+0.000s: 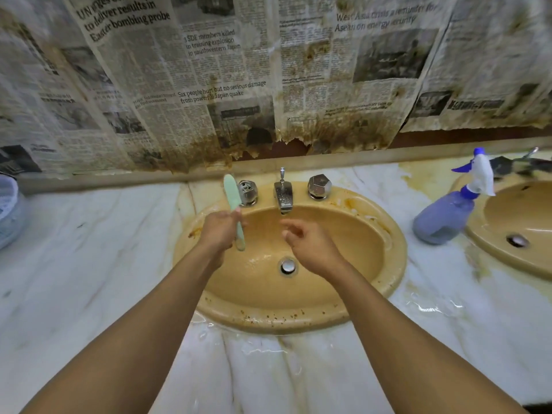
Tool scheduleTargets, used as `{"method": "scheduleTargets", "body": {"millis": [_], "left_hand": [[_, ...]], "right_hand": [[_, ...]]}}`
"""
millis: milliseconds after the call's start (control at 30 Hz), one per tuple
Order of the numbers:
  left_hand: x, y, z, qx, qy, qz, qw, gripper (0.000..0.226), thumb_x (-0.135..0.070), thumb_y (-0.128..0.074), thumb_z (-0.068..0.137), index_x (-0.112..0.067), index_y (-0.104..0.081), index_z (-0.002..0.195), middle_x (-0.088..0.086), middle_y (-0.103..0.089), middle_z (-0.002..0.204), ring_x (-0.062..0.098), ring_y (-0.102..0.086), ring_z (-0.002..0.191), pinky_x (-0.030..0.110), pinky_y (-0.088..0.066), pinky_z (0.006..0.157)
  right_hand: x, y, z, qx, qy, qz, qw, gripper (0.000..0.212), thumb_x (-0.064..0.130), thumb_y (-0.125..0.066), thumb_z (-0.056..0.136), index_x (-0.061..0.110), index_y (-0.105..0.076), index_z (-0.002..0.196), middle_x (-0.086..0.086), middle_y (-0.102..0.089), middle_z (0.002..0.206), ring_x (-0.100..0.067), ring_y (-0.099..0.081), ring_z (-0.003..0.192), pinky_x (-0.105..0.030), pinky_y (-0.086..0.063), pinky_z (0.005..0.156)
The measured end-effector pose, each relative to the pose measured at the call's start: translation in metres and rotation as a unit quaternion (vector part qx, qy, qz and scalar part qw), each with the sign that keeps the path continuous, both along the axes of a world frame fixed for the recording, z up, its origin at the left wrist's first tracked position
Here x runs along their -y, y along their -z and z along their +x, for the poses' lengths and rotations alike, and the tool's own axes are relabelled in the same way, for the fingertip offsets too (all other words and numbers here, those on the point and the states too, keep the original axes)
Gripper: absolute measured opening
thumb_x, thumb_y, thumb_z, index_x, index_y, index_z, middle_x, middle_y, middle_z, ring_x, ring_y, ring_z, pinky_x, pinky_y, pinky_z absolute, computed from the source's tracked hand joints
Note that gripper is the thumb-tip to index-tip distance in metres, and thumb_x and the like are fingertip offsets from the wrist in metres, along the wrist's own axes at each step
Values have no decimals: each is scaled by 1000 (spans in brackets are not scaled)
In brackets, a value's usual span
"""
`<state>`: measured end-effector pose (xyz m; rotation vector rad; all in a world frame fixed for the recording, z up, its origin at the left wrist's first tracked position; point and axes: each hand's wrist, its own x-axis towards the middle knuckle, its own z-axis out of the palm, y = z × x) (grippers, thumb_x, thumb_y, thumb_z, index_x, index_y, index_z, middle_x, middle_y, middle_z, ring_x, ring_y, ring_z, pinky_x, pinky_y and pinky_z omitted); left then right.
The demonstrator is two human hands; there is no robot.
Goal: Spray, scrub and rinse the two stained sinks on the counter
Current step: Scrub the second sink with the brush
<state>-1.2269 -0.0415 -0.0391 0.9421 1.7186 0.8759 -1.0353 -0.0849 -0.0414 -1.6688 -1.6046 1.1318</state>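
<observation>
Centre frame, scrub step presumably: brush (233,194) is being gripped by left hand (221,231); right hand (310,243) is being held slack, empty. Next: lower-frame stains (268,316) on sink (395,258) are likely requiring scrubbing.

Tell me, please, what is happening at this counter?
A person stands at the near sink, both hands over its basin. The left hand grips a pale green brush; the right hand hangs loosely open below the faucet, holding nothing. Brown specks dot the sink's front rim. A purple spray bottle stands on the counter between this sink and the second sink.
</observation>
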Motion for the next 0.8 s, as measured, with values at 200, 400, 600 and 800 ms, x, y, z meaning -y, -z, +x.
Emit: {"method": "scheduleTargets", "body": {"millis": [200, 400, 600, 800], "left_hand": [[0, 10, -20, -183, 94, 64, 977, 32, -36, -46, 108, -8, -58, 99, 11, -62, 74, 27, -60, 61, 41, -51, 59], [-8, 17, -15, -377, 175, 85, 905, 36, -37, -45, 108, -6, -57, 95, 15, -65, 88, 34, -60, 78, 43, -48, 67], [-47, 6, -7, -483, 163, 90, 856, 35, -37, -44, 109, -6, -58, 103, 15, -64, 90, 30, -59, 73, 39, -46, 60], [-62, 6, -1, -543, 213, 58, 810, 32, -35, -42, 109, -9, -59, 105, 11, -62, 90, 24, -59, 72, 38, -51, 62]], "right_hand": [[31, 42, 129, 200, 169, 157, 952, 45, 30, -52, 95, 13, -64, 135, -13, -62, 131, -36, -56, 121, -50, -44, 104], [66, 92, 196, 338, 243, 20, 909, 59, 38, -34, 99, 14, -46, 151, -17, -38, 159, -38, -34, 144, -52, -27, 117], [85, 135, 202, 415, 220, -20, 883, 59, 44, -16, 107, 26, -19, 163, -2, -10, 171, -22, -6, 158, -49, -4, 126], [82, 138, 201, 440, 217, -18, 871, 61, 43, -13, 106, 25, -18, 163, 0, -10, 171, -22, -6, 158, -51, -5, 126]]}}
